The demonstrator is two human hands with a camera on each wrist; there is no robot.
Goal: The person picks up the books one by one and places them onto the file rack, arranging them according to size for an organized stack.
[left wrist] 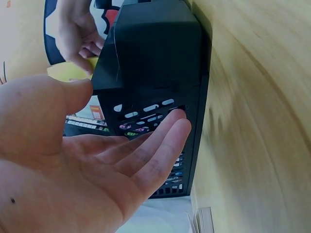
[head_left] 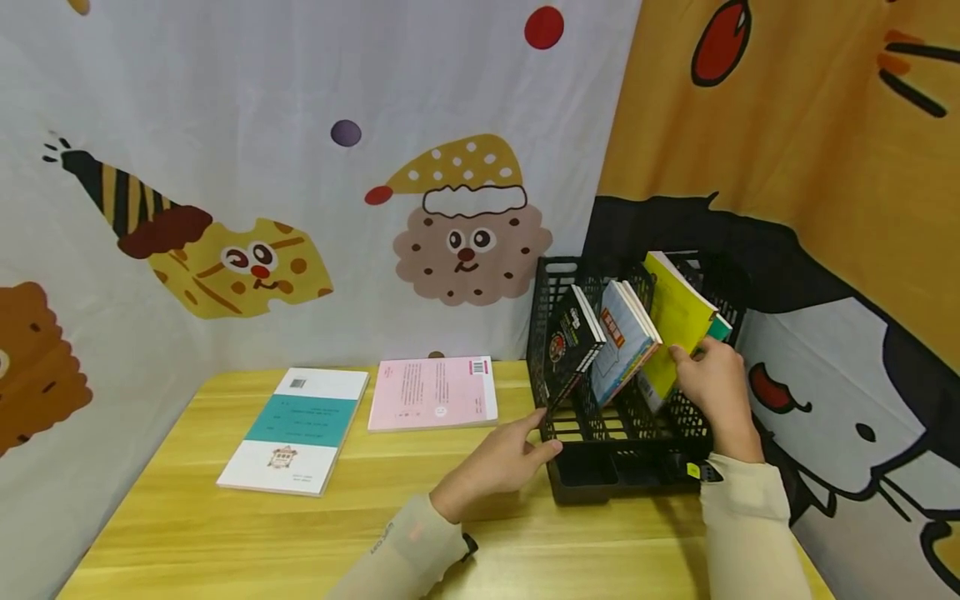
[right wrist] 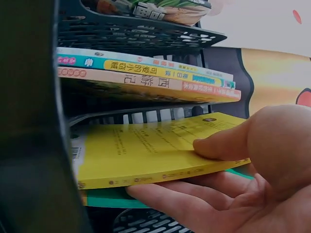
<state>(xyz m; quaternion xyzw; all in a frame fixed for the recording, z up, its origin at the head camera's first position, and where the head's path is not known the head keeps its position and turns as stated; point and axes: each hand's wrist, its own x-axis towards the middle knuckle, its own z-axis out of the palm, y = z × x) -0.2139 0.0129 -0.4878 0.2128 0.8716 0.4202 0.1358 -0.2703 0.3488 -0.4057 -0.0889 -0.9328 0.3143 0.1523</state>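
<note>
My right hand [head_left: 714, 383] pinches a yellow book [head_left: 677, 308] in the right section of a black desktop book rack [head_left: 581, 482]. In the right wrist view the thumb presses the cover, while the fingers lie underneath, between it and a green book [right wrist: 114, 198]. My left hand [head_left: 501, 458] is at the rack's front left corner. The left wrist view shows its fingers [left wrist: 163, 145] stretched along the perforated side, with the thumb by the front edge. Light-blue and other books [head_left: 621, 337] lean in the middle section, and black books [head_left: 570, 342] in the left one.
On the wooden table [head_left: 172, 533], a white and teal book [head_left: 303, 427] and a pink book [head_left: 433, 396] lie flat, left of the rack. A printed curtain [head_left: 285, 83] hangs behind the table and along its right side, close to the rack.
</note>
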